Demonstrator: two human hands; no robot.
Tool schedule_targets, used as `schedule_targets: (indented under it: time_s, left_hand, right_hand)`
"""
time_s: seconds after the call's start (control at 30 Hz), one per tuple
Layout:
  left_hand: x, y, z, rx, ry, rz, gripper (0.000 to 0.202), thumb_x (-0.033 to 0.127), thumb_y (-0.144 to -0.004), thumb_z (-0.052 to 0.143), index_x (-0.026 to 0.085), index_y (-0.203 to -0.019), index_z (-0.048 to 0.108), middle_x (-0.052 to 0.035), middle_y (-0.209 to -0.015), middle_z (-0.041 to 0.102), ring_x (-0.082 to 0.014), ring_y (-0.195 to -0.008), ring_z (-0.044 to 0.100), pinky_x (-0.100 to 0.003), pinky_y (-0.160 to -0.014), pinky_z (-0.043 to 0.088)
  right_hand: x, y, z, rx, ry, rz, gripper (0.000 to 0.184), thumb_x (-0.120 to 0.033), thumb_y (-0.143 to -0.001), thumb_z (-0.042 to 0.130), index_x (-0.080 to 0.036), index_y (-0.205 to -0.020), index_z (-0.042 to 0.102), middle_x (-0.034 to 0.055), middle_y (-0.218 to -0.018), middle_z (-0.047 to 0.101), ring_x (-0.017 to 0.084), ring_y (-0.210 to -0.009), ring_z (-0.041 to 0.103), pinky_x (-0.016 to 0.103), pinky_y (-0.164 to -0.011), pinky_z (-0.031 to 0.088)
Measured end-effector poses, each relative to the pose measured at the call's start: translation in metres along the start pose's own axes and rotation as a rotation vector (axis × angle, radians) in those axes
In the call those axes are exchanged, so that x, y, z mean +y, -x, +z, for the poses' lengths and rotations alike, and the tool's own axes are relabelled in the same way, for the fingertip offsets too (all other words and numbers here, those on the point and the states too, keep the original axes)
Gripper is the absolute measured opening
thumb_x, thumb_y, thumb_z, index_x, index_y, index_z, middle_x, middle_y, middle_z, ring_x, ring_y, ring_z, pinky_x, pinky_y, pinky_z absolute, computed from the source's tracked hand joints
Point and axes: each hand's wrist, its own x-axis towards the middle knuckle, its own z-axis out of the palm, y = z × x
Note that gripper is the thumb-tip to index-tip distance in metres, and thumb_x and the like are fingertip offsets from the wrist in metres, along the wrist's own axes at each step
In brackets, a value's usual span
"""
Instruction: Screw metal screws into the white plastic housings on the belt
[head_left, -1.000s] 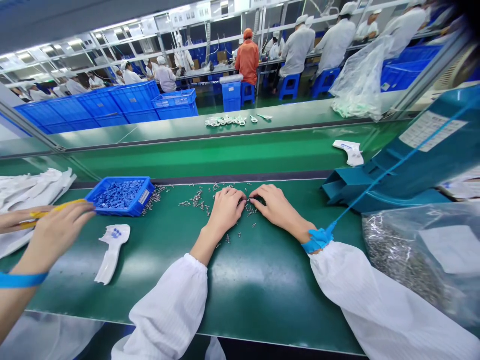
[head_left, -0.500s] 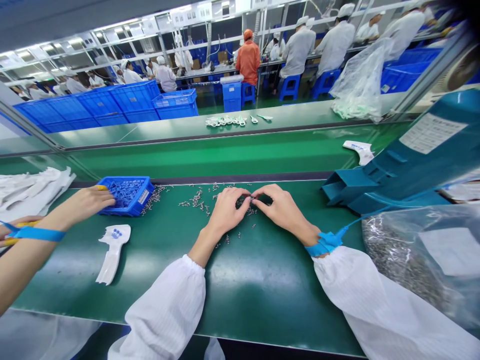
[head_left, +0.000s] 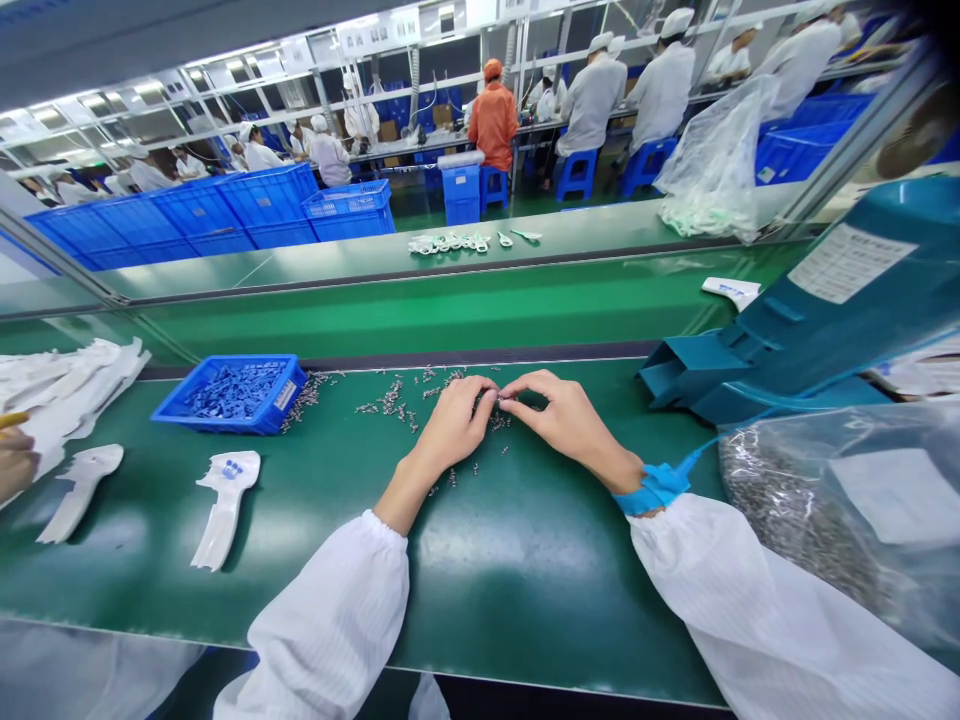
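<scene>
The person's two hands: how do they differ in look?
The right hand wears a blue wrist strap with a cord; the left hand wears none. The left hand lies nearer the blue tray, the right hand nearer the clear bag. Both have fingertips meeting among small metal parts.

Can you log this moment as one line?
left hand: touching small metal parts | right hand: meets left over them | grip: unclear | blue tray: left of hands

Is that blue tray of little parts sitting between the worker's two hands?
No, the blue tray sits off to the left of the left hand and the right hand, whose fingertips nearly touch.
</scene>
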Motion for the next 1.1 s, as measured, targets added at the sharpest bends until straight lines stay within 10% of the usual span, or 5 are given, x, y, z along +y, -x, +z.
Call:
schedule_targets:
  time_s: [0.3, 1.1]
  left_hand:
    - [0.005, 0.0, -0.004, 0.016, 0.055, 0.012, 0.011, 0.031, -0.095, 0.056, 0.023, -0.098, 0.063, -0.0027, -0.099, 0.071, -0.02, -0.096, 0.063, -0.036, -0.093, 0.046]
    - [0.005, -0.001, 0.003, -0.016, 0.269, -0.128, 0.036, 0.035, -0.102, 0.029, 0.021, -0.073, 0.046, 0.002, -0.067, 0.051, -0.0138, -0.064, 0.048, -0.027, -0.064, 0.042]
  right_hand:
    - [0.017, -0.002, 0.003, 0.04, -0.321, 0.175, 0.021, -0.035, -0.081, 0.072, -0.021, -0.096, 0.071, 0.0052, -0.095, 0.076, 0.023, -0.089, 0.072, 0.039, -0.082, 0.057]
    - [-0.012, 0.005, 0.004, 0.108, 0.232, -0.338, 0.032, -0.015, -0.096, 0.048, -0.022, -0.122, 0.064, 0.0097, -0.103, 0.072, 0.027, -0.102, 0.058, 0.044, -0.091, 0.052]
